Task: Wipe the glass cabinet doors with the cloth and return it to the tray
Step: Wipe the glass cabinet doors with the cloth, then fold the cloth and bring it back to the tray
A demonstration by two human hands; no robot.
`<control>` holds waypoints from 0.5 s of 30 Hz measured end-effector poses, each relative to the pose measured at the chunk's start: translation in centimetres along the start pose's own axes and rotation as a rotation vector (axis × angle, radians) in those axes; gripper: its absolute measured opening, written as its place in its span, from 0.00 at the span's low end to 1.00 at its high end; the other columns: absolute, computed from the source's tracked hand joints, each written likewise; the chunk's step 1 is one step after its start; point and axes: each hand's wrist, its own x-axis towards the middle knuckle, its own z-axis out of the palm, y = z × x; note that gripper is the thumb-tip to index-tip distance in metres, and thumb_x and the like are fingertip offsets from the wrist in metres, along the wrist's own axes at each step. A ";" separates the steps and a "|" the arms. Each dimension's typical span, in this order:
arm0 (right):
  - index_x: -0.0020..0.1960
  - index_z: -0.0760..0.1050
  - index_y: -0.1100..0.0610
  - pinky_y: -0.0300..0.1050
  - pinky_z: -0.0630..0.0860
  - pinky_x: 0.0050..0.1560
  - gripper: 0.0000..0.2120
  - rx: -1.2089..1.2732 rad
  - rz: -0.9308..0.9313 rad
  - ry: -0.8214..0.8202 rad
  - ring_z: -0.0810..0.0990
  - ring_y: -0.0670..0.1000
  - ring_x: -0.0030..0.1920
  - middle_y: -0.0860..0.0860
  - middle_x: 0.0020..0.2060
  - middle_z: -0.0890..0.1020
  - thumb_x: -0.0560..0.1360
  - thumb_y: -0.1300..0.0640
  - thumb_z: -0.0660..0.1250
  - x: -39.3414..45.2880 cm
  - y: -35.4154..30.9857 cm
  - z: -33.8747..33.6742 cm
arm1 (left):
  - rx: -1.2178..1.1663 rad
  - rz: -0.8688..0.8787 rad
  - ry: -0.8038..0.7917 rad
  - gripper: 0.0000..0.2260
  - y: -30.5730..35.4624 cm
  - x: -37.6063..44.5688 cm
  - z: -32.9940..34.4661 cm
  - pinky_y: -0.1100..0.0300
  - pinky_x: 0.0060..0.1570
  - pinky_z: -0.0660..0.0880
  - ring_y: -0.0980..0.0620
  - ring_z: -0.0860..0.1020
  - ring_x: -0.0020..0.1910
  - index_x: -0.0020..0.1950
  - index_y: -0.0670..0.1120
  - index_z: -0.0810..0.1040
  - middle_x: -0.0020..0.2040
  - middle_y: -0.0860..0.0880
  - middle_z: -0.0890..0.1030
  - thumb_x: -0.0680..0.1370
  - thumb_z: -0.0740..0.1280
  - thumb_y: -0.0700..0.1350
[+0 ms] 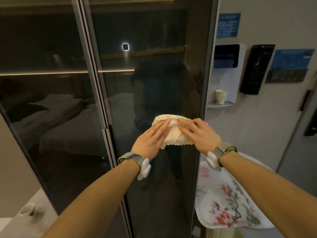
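Cream terry was what we had under our palms: the cloth (173,133) lay bunched against the right-hand glass door (151,74), about mid-height in our view, with both hands spread flat on it and pressing it to the pane, neither one clenched round it. Our left hand (151,140) covered the cloth's left end and our right hand (199,134) its right end, fingertips nearly meeting over the middle, so neither was the nearer; the cloth sat straight ahead of both wrists. Its long axis ran side to side across the glass, roughly level, with a loose scalloped edge hanging below our palms (it pointed no particular way, being a wad). We judged that the next stroke turned on that crosswise lie: pushed up or down, the broad side would sweep the widest band. The left-hand door (48,91), beyond the metal frame (96,93), lay well to our left. The flowered tray (228,203) waited low on our right, just beside the door's edge, nearer our right arm
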 end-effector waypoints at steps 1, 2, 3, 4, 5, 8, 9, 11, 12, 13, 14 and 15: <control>0.59 0.76 0.59 0.50 0.80 0.45 0.31 0.021 0.006 -0.027 0.79 0.59 0.50 0.57 0.61 0.78 0.57 0.64 0.80 -0.6 -0.2 0.1 | -0.026 -0.007 -0.031 0.32 0.7 -0.4 0.3 0.55 0.66 0.67 0.44 0.59 0.74 0.75 0.41 0.57 0.76 0.43 0.57 0.74 0.68 0.39; 0.61 0.75 0.59 0.51 0.80 0.48 0.30 0.045 0.006 -0.073 0.77 0.59 0.53 0.56 0.64 0.76 0.60 0.64 0.78 -1.2 -0.4 0.2 | -0.046 -0.011 -0.081 0.32 1.4 -0.8 0.6 0.55 0.68 0.64 0.44 0.54 0.75 0.76 0.41 0.53 0.77 0.43 0.52 0.76 0.65 0.39; 0.63 0.72 0.59 0.52 0.79 0.51 0.28 0.063 0.002 -0.127 0.74 0.59 0.57 0.55 0.67 0.72 0.64 0.64 0.75 -1.9 -0.5 0.4 | -0.061 -0.003 -0.148 0.31 2.2 -1.0 0.9 0.55 0.70 0.62 0.44 0.49 0.76 0.76 0.42 0.48 0.78 0.44 0.46 0.78 0.62 0.39; 0.66 0.69 0.59 0.52 0.77 0.55 0.27 0.073 -0.004 -0.180 0.71 0.59 0.60 0.54 0.70 0.68 0.68 0.63 0.72 -2.7 -0.5 0.6 | -0.074 0.008 -0.209 0.31 2.9 -1.2 1.2 0.54 0.70 0.61 0.44 0.45 0.76 0.77 0.42 0.45 0.78 0.45 0.43 0.79 0.59 0.39; 0.67 0.66 0.58 0.51 0.75 0.57 0.26 0.072 -0.008 -0.224 0.68 0.58 0.62 0.53 0.72 0.65 0.71 0.62 0.68 -3.8 -0.3 0.8 | -0.087 0.018 -0.252 0.30 3.9 -1.3 1.3 0.54 0.70 0.61 0.44 0.44 0.76 0.77 0.42 0.44 0.78 0.45 0.41 0.80 0.58 0.39; 0.69 0.63 0.56 0.48 0.71 0.61 0.24 0.080 0.019 -0.317 0.64 0.56 0.66 0.51 0.74 0.60 0.74 0.62 0.63 -7.5 0.4 1.3 | -0.158 0.042 -0.315 0.28 7.5 -1.0 1.7 0.52 0.65 0.67 0.44 0.47 0.76 0.76 0.42 0.46 0.78 0.44 0.44 0.81 0.56 0.40; 0.69 0.63 0.56 0.48 0.69 0.62 0.24 0.079 0.031 -0.355 0.63 0.56 0.66 0.51 0.74 0.60 0.74 0.62 0.63 -8.8 0.7 1.6 | -0.185 0.044 -0.329 0.28 8.8 -0.8 1.7 0.52 0.64 0.69 0.45 0.50 0.76 0.76 0.42 0.46 0.78 0.45 0.45 0.81 0.56 0.40; 0.68 0.64 0.58 0.49 0.66 0.63 0.23 0.071 0.042 -0.406 0.63 0.57 0.66 0.53 0.73 0.61 0.74 0.62 0.61 -11.2 1.5 1.9 | -0.236 0.047 -0.337 0.27 11.3 -0.2 2.0 0.51 0.61 0.71 0.46 0.53 0.74 0.77 0.43 0.48 0.78 0.46 0.46 0.81 0.56 0.41; 0.67 0.65 0.59 0.50 0.66 0.63 0.22 0.074 0.039 -0.417 0.64 0.59 0.66 0.55 0.73 0.62 0.73 0.64 0.61 -12.2 2.1 2.1 | -0.257 0.050 -0.336 0.26 12.4 0.1 2.2 0.51 0.59 0.71 0.46 0.54 0.74 0.77 0.43 0.48 0.78 0.46 0.47 0.81 0.55 0.41; 0.65 0.68 0.62 0.53 0.67 0.63 0.21 0.087 0.038 -0.424 0.66 0.61 0.64 0.57 0.71 0.65 0.72 0.66 0.61 -13.4 2.7 2.3 | -0.275 0.055 -0.342 0.26 13.8 0.7 2.6 0.51 0.59 0.71 0.46 0.55 0.74 0.77 0.43 0.48 0.78 0.46 0.47 0.81 0.55 0.41; 0.62 0.70 0.64 0.55 0.70 0.61 0.20 0.109 0.032 -0.423 0.70 0.63 0.62 0.60 0.68 0.69 0.70 0.68 0.62 -13.9 2.9 2.5 | -0.289 0.049 -0.345 0.26 14.4 0.7 2.8 0.51 0.58 0.71 0.46 0.55 0.74 0.76 0.43 0.49 0.78 0.47 0.47 0.81 0.55 0.40; 0.59 0.73 0.66 0.56 0.72 0.59 0.19 0.133 0.048 -0.419 0.73 0.65 0.59 0.61 0.65 0.73 0.68 0.70 0.63 -15.2 3.5 2.9 | -0.304 0.056 -0.354 0.25 15.8 1.2 3.4 0.51 0.58 0.71 0.46 0.55 0.74 0.76 0.43 0.49 0.78 0.47 0.48 0.81 0.55 0.40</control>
